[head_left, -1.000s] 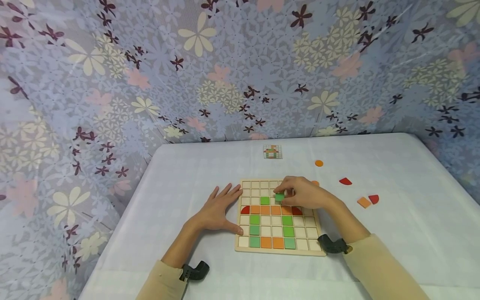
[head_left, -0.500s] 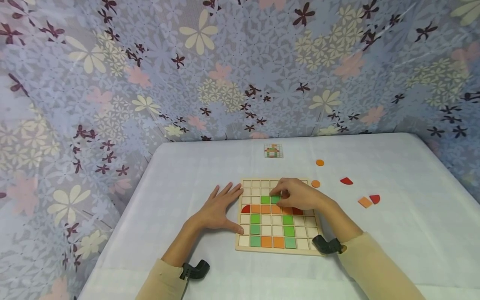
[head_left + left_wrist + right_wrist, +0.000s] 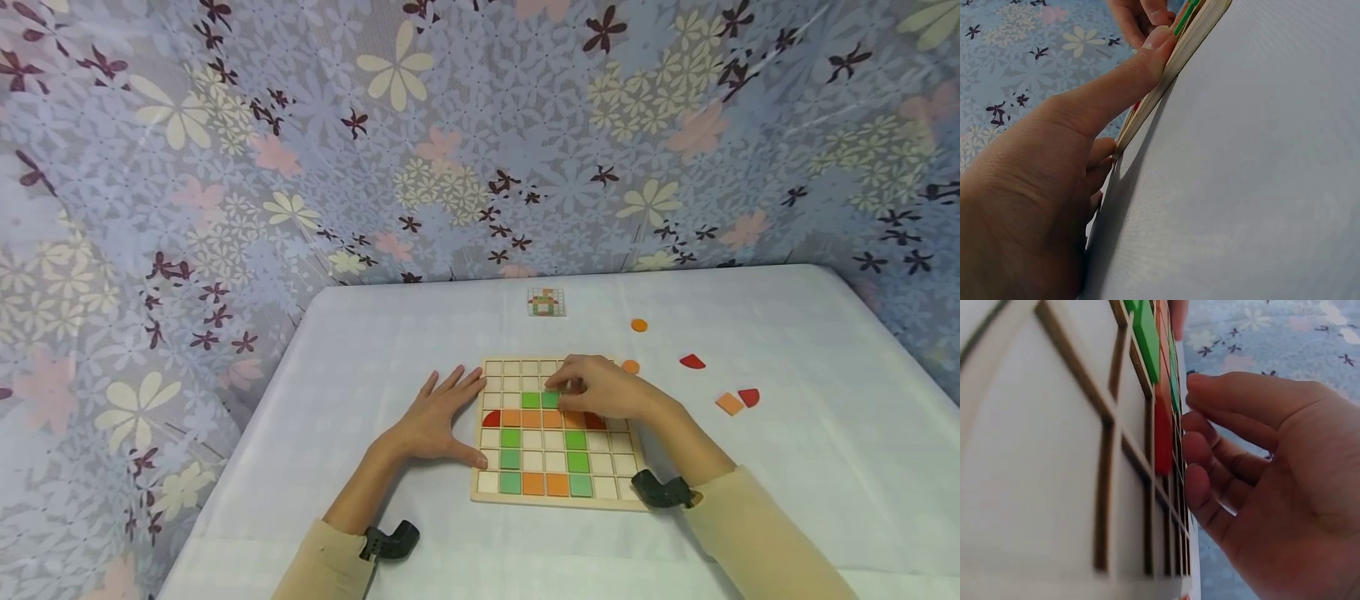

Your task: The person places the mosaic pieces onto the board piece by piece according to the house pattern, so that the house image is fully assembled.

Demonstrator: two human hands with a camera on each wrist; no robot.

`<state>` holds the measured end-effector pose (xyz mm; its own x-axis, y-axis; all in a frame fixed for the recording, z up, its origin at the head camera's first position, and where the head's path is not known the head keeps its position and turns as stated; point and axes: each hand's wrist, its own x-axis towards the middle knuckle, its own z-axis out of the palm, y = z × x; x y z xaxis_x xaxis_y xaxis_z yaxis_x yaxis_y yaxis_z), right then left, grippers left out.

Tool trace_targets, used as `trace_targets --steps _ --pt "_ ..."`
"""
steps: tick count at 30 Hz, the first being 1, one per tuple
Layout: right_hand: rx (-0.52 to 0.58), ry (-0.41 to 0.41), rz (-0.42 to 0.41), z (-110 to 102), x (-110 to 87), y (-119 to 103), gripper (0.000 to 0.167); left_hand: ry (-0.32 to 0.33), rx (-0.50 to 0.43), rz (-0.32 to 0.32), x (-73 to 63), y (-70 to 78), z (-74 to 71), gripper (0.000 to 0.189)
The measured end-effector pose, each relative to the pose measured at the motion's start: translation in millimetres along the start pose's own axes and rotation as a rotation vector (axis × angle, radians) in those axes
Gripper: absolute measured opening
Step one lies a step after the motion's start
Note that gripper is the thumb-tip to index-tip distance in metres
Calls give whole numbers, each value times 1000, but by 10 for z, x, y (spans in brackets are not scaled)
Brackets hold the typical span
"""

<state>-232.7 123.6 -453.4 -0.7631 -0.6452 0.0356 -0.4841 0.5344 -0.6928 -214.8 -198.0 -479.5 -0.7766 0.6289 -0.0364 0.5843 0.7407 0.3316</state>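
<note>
In the head view a wooden grid board (image 3: pixel 559 502) lies on the table, with green, orange and red tiles set in its cells. My left hand (image 3: pixel 431 425) rests spread at the board's left side, its fingertips at the upper edge and its thumb on the lower edge. The left wrist view shows that thumb (image 3: pixel 1147 56) pressing the board's rim. Over the upper right part of the board is my right hand (image 3: pixel 600 387), its bent fingers beside a green tile (image 3: pixel 551 400) lying in a cell. In the right wrist view nothing shows between those fingers (image 3: pixel 1197 447).
A small pattern card (image 3: pixel 547 302) lies behind the board. To the right are two orange discs, one of them (image 3: pixel 639 325) farther back, a red quarter-round tile (image 3: pixel 692 361), another red one (image 3: pixel 748 397) and an orange square (image 3: pixel 728 404). A floral curtain (image 3: pixel 480 150) hangs behind the table.
The right hand has moved a green tile left and down into the cell next to another green tile, then let go and drawn back slightly right. The left hand stays in place.
</note>
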Motion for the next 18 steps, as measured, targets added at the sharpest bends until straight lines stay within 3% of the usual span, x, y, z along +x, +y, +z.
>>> trace_targets --steps 18 --pt "-46 35 107 -244 -327 144 28 -6 2 -12 2 7 3 125"
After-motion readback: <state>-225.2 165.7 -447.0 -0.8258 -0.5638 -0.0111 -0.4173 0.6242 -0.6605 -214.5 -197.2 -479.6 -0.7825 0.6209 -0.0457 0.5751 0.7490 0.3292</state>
